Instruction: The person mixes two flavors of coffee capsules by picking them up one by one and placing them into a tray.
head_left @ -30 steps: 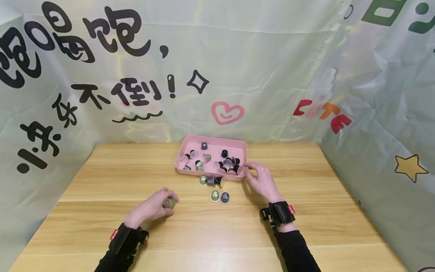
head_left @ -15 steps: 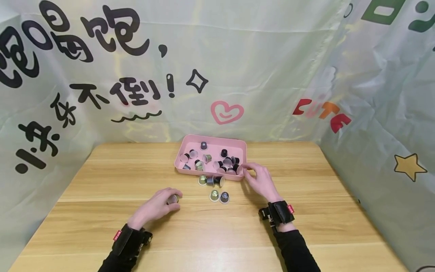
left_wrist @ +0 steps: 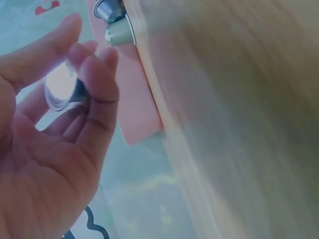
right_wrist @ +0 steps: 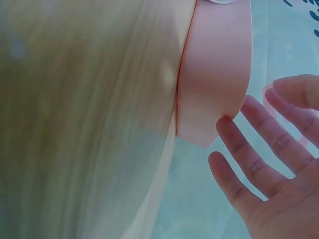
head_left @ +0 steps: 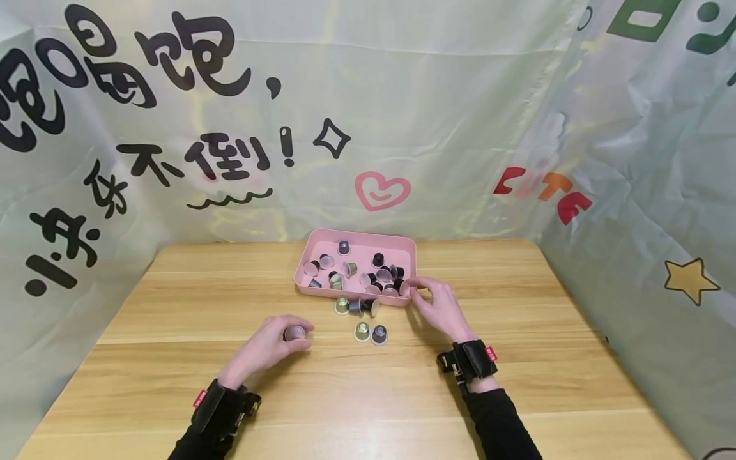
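Observation:
My left hand (head_left: 271, 345) holds a coffee capsule (head_left: 294, 333) between curled fingers and thumb, over the table left of the loose capsules. In the left wrist view the capsule's bright round lid (left_wrist: 61, 85) faces the palm, and the fingers partly cover its cup. The fingers of my right hand (head_left: 441, 309) rest at the right front corner of a pink tray (head_left: 379, 240). Seen from the right wrist, these fingers (right_wrist: 238, 144) are spread and fairly straight, one fingertip at the tray's edge. Several capsules, black, green and grey, lie inside the tray.
Just in front of the tray lie a green capsule (head_left: 342, 305), a grey-blue capsule (head_left: 356, 307) and a black one (head_left: 371, 307). Nearer stand a green-gold capsule (head_left: 361, 331) and a dark capsule (head_left: 379, 334). A printed cloth (head_left: 448, 128) hangs behind the wooden table (head_left: 368, 396).
My left hand has shifted a little to the right with the capsule, which has turned so its lid faces up toward the head camera. My right hand stays at the tray corner.

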Motion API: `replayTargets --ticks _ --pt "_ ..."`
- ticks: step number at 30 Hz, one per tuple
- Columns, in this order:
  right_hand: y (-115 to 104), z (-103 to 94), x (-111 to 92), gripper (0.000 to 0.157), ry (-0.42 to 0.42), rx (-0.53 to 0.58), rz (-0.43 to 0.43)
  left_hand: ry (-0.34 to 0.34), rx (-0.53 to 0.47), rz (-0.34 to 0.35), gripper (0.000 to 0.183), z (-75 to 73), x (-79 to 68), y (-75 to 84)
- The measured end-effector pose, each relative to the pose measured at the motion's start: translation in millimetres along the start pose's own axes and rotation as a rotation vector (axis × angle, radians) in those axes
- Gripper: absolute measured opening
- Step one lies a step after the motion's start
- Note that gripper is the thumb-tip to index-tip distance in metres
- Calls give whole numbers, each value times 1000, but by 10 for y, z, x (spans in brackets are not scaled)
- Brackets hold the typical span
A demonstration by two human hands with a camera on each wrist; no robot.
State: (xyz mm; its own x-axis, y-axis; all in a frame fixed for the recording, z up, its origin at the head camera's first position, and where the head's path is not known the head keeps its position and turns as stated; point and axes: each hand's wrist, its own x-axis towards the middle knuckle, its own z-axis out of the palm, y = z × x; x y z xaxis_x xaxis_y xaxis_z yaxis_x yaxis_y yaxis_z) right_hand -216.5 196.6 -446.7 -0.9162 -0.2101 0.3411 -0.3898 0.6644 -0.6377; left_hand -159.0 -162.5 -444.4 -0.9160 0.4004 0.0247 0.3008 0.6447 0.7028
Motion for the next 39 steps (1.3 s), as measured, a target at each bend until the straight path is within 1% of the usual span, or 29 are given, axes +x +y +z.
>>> replayTargets --ticks 4,8,14,20,25,36,39 --pt "3 7 2 28 -1 -1 5 37 -43 -17 25 1 27 25" --pt "4 10 5 28 -5 4 7 89 -53 -20 23 7 49 49" --pt "4 10 7 29 -19 5 12 167 -37 18 20 15 73 79" --pt "12 12 2 30 -20 2 18 231 -63 38 13 18 94 134" --pt "10 7 5 29 -12 -1 2 250 -95 48 13 12 114 165" --pt "17 16 4 28 -11 -4 4 255 -121 25 18 4 167 233" --pt "18 20 1 28 -12 -6 5 261 -135 31 18 1 185 262"
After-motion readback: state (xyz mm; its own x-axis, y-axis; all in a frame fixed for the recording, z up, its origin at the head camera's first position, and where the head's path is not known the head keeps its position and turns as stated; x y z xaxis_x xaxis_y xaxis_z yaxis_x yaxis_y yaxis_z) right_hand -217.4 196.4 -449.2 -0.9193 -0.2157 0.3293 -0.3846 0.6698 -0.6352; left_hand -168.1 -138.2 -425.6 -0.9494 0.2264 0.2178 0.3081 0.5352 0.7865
